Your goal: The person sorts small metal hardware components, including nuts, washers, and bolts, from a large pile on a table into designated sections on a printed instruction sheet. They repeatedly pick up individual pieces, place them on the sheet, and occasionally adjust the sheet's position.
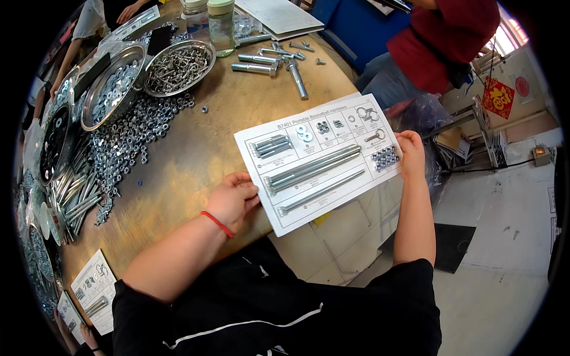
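Note:
A white hardware card (326,207) is held up in front of me, tilted, over the table's front edge. Its boxes show bolts, washers, nuts, rings and long rods; I cannot tell whether these are printed or real pieces fixed on. My left hand (233,199), with a red band at the wrist, pinches the card's left edge, thumb on top. On the opposite edge my right hand (411,153) grips the card's right side, with fingers closed round it. A second sheet edge peeks out behind the card's top. The nearest loose hardware is a large bolt (296,78) beyond the card.
Several loose bolts (254,67) lie at the back of the wooden table (172,172). Left are a steel bowl of screws (180,68), a bowl of washers (116,95), heaped nuts (127,136) and rods (74,196). Jars (221,29) stand behind. A person in red (442,47) is at right.

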Tool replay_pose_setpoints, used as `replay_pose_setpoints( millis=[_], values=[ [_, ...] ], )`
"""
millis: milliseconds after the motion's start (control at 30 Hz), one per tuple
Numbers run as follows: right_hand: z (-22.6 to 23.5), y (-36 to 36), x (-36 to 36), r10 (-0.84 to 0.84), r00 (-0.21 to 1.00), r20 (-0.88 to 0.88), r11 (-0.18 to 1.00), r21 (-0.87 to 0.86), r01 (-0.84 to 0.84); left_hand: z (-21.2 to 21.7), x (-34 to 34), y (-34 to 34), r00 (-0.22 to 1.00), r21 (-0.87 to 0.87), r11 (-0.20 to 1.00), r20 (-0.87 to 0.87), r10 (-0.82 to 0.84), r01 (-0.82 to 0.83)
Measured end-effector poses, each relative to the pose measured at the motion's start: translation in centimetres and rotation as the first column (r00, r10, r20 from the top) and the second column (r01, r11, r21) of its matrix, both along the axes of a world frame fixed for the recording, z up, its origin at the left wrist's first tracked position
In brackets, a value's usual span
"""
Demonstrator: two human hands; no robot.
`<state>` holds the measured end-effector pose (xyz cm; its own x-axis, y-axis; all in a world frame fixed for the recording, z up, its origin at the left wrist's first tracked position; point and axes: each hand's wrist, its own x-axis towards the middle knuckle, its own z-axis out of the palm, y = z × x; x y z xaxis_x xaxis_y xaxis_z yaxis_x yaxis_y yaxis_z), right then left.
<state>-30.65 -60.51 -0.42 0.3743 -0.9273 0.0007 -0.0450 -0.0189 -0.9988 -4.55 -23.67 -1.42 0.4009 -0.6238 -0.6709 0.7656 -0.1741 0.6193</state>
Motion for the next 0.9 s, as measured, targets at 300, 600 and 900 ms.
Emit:
replay_pose_setpoints(
  millis=[300,600,900],
  values=[
    [-3.0,-7.4,1.3,0.020,0.993,-0.113,0.998,-0.060,-0.027,-1.9,-2.9,-4.9,0.997,0.071,0.997,0.079,0.027,-0.032],
    [-4.9,-7.8,1.5,0.081,0.989,-0.126,0.994,-0.060,-0.089,-2.3,-3.3,-4.3,0.982,0.073,0.997,0.190,-0.014,0.001],
    [0.0,-4.0,7.3,-0.144,0.936,-0.321,0.762,-0.639,-0.102,1.5,1.5,15.9,0.740,-0.262,0.948,0.598,0.308,-0.183]
  ],
)
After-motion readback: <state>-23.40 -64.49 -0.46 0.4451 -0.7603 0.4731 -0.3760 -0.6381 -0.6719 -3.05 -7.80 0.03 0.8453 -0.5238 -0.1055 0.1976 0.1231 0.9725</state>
